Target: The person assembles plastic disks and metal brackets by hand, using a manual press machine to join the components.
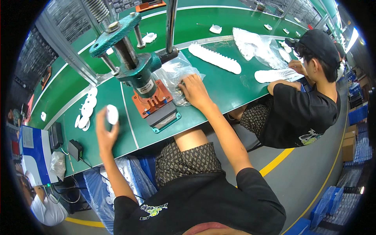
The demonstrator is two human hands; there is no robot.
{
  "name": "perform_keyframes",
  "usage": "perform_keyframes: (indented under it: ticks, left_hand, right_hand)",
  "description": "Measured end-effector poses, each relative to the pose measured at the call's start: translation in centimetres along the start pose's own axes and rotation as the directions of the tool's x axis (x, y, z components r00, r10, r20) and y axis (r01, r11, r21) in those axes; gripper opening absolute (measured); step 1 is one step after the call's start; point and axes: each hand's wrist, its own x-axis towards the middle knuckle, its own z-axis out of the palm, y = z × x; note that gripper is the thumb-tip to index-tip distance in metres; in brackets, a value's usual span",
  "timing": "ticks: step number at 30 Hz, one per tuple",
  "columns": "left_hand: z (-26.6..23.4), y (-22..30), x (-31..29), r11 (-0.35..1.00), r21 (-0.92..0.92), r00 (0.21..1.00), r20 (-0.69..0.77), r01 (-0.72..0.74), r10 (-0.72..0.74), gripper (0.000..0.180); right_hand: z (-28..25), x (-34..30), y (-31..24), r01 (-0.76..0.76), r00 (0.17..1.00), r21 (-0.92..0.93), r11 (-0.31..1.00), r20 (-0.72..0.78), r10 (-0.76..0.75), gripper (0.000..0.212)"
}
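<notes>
My left hand [105, 135] is raised over the left part of the green table, its fingers closed on a white round plastic part [112, 114]. To the right of the press, my right hand [194, 89] reaches down to a clear plastic bag [166, 82] holding small metallic pieces. Its fingers are curled together at the bag, and what they grip, if anything, is too small to name. Between my hands stands a green hand press [141, 70] above an orange fixture [163, 91] with a dark block in front. No white part shows on the fixture.
White round parts [88, 105] lie overlapped at the left. A long row of white parts [214, 58] and another plastic bag [256, 45] are at the right, near a co-worker [309, 102]. Behind runs a green conveyor [196, 27]. A blue-lined bin [135, 176] holds white parts below.
</notes>
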Motion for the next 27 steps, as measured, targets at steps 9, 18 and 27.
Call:
perform_keyframes:
  ticks: [9, 18, 27]
  left_hand:
    - [1.5, 8.8, -4.7, 0.999, 0.053, 0.975, 0.220, 0.009, -0.020, 0.077]
    - [4.9, 11.4, -6.0, 0.971, 0.168, 0.985, 0.006, 0.171, -0.175, 0.059]
    - [2.7, 9.8, -6.0, 0.991, -0.012, 0.952, 0.282, 0.130, -0.121, 0.058]
  right_hand:
    - [-2.4, -7.1, -5.5, -0.279, 0.711, 0.919, -0.277, 0.392, 0.584, 0.016]
    - [-2.2, -8.0, -7.5, -0.332, 0.783, 0.906, -0.261, 0.419, 0.460, 0.025]
    - [-1.2, -7.3, -10.6, -0.239, 0.769, 0.961, -0.139, 0.275, 0.577, 0.018]
